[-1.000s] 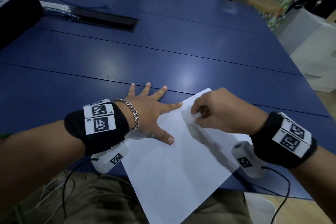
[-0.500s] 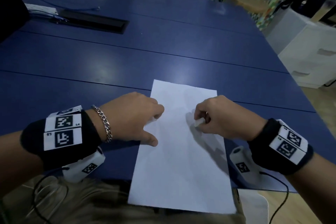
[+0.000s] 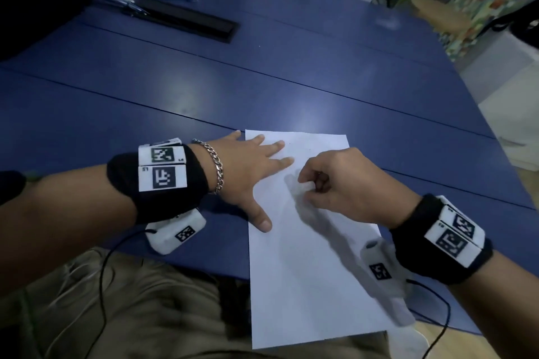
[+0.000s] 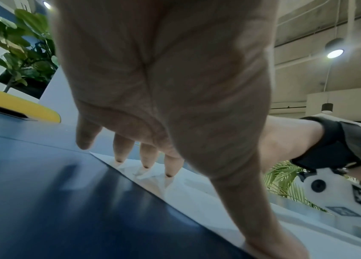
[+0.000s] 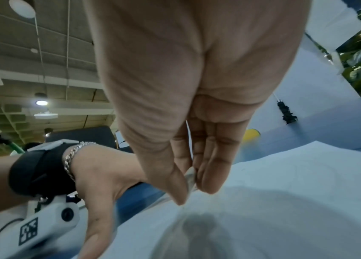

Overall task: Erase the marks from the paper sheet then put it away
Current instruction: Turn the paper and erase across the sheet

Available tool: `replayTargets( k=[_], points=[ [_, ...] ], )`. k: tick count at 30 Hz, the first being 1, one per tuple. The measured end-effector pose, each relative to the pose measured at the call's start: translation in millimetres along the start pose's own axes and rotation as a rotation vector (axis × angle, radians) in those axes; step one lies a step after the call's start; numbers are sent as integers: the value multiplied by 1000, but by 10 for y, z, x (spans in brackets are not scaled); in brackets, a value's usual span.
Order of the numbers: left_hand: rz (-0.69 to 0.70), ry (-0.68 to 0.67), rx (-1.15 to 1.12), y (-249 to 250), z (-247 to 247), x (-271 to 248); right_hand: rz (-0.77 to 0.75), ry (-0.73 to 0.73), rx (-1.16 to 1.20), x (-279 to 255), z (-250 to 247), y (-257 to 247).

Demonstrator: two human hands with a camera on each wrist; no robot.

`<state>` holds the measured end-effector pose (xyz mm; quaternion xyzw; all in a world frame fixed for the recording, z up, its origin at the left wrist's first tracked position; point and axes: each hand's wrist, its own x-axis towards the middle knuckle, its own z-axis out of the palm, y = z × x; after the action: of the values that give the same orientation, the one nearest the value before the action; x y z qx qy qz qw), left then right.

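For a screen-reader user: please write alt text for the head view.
A left hand lies flat, pressing a white paper sheet onto a blue table, while the right hand pinches a small white eraser against the paper.

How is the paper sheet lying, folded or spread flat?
Spread flat: the paper sheet lies unfolded on the table, left hand pressing it.

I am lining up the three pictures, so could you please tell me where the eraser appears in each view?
Head: the eraser is a small white piece pinched in the right hand, pressed on the paper sheet, centre right.
Left wrist: not in view; only the left hand spread on the sheet's edge.
Right wrist: a pale sliver between thumb and fingertips, just below centre.
Shared landmark: the paper sheet on the blue table.
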<state>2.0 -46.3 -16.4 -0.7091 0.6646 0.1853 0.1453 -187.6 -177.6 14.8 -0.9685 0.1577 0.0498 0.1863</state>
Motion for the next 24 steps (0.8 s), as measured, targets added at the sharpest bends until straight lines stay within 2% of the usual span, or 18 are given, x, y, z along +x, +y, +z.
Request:
replayTargets(
  k=[6, 11, 17, 21, 24],
  points=[
    [-69, -24, -18, -34, 34, 90, -9, 34, -20, 173, 42, -20],
    [-65, -24, -4, -41, 55, 122, -72, -188, -39, 47, 37, -166],
    [-82, -35, -16, -27, 46, 104, -34, -6, -80, 224, 2, 4],
    [-86, -40, -22, -9, 21, 80, -106, -206, -88, 77, 13, -151],
    [-87, -42, -20, -16, 30, 86, -74, -156, -76, 175, -28, -72]
  ],
)
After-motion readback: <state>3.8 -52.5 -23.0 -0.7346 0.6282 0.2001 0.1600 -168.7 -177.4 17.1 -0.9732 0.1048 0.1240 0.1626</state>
